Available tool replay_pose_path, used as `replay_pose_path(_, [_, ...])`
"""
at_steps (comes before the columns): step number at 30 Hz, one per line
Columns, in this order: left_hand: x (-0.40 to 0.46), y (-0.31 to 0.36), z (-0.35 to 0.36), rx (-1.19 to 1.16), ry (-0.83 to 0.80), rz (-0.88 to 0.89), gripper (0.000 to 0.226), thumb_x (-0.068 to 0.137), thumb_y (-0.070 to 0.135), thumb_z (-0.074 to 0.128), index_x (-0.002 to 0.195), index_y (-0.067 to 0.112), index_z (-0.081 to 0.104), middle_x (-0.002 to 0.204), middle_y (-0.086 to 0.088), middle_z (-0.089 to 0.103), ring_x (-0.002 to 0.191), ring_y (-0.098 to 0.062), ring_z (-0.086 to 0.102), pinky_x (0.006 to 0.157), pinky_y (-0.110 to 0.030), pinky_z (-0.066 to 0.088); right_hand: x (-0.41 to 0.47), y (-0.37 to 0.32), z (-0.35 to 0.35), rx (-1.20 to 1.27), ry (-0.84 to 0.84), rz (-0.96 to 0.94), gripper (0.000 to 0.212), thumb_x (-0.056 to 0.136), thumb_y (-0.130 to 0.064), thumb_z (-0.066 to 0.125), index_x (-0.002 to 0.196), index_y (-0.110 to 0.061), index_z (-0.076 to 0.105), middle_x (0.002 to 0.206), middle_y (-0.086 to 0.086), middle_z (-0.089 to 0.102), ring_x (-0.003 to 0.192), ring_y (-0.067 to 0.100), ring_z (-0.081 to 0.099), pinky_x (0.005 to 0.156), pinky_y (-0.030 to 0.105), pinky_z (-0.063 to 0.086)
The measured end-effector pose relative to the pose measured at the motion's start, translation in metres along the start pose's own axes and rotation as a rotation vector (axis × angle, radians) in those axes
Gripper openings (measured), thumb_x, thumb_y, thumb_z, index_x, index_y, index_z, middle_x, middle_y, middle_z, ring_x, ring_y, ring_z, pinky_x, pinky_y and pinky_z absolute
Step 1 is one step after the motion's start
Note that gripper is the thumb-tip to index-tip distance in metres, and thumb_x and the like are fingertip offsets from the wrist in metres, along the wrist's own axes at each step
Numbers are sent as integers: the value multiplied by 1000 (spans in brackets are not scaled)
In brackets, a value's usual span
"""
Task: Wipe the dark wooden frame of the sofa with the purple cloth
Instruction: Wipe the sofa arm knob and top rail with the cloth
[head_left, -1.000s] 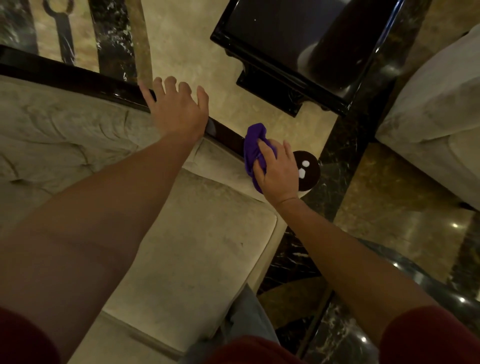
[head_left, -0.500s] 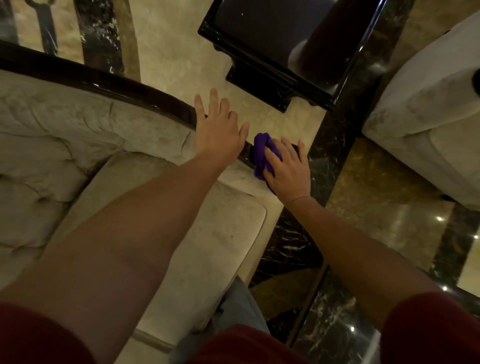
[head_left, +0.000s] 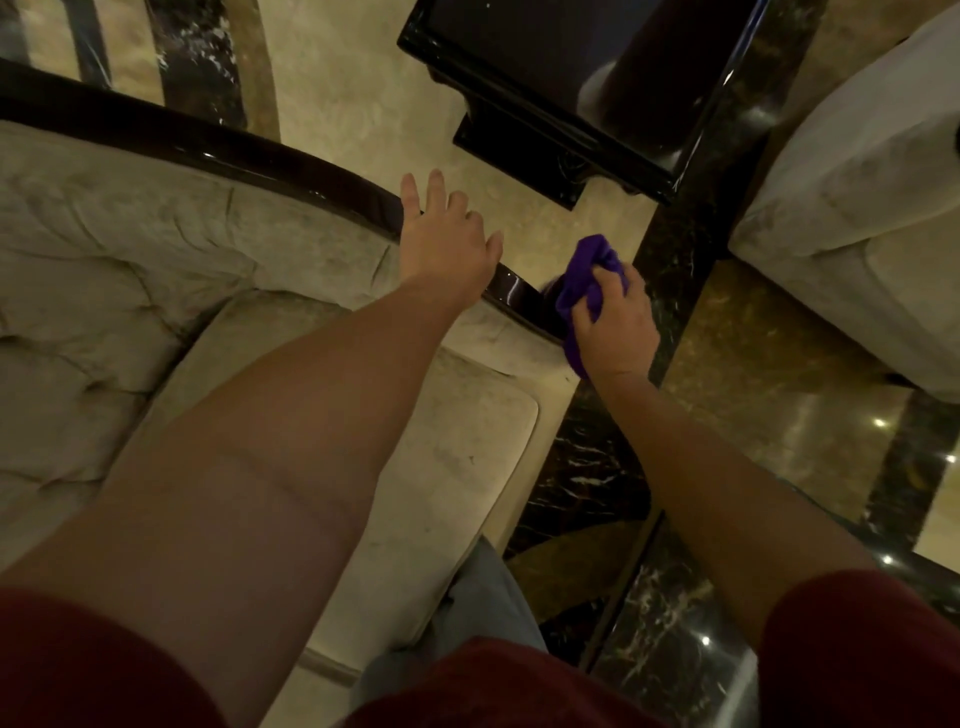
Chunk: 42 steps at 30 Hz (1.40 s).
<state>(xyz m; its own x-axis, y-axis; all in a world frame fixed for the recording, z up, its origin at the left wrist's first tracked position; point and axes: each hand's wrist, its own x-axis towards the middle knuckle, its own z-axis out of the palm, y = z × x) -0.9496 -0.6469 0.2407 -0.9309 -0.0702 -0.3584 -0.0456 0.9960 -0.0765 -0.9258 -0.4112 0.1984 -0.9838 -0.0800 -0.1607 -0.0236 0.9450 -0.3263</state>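
The dark wooden frame (head_left: 249, 150) curves along the top of the beige sofa's arm and shines in the light. My left hand (head_left: 447, 244) rests on the frame with straight, spread fingers. My right hand (head_left: 613, 322) grips the bunched purple cloth (head_left: 587, 275) and presses it on the rounded front end of the frame. The end knob of the frame is hidden under cloth and hand.
The beige seat cushion (head_left: 441, 467) lies below my arms. A glossy black table (head_left: 571, 88) stands just beyond the frame. Another beige sofa (head_left: 852, 208) sits at the right. Polished marble floor (head_left: 753, 364) runs between them.
My left hand has slid along the frame toward its front end. The right hand with the cloth has moved onto the end knob, which showed one second ago and is now covered.
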Motion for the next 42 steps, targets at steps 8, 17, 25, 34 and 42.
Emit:
replay_pose_path(8, [-3, -15, -10, -65, -50, 104, 80, 105, 65, 11, 145, 14, 57, 162, -14, 42, 158, -35, 20, 128, -56, 6, 0, 2, -14, -38, -48, 202, 34, 107, -38, 48, 136, -20, 47, 125, 14, 60, 101, 33, 66, 75, 38, 44])
replay_pose_path(17, [-69, 16, -13, -378, 24, 54, 54, 104, 41, 46, 149, 11, 50, 167, -17, 31, 160, -36, 11, 129, -50, 7, -37, 17, -18, -242, -360, 299, 39, 106, -42, 47, 133, -13, 50, 95, 6, 61, 88, 29, 63, 71, 41, 47])
replay_pose_path(25, [-156, 30, -9, -640, 39, -26, 44, 101, 27, 57, 139, 5, 58, 156, -18, 44, 149, -32, 36, 124, -42, 26, -150, 45, -4, 74, -726, 562, 48, 106, -47, 47, 132, -8, 57, 123, 16, 65, 109, 32, 63, 99, 47, 55])
replay_pose_path(34, [-225, 64, -31, -977, -80, -96, 54, 102, 35, 60, 150, 15, 48, 154, -7, 50, 142, -24, 47, 116, -40, 37, -145, 0, -94, 392, -400, 348, 33, 102, -50, 51, 112, -20, 60, 101, 4, 64, 82, 19, 60, 70, 33, 45])
replay_pose_path(42, [-313, 73, -85, -1397, -123, 17, 65, 99, 65, 48, 151, 26, 48, 126, 12, 66, 113, -7, 64, 95, -29, 47, -230, -44, -197, 540, -272, 46, 14, 105, -47, 50, 94, -41, 57, 90, -11, 65, 82, 10, 62, 65, 24, 39])
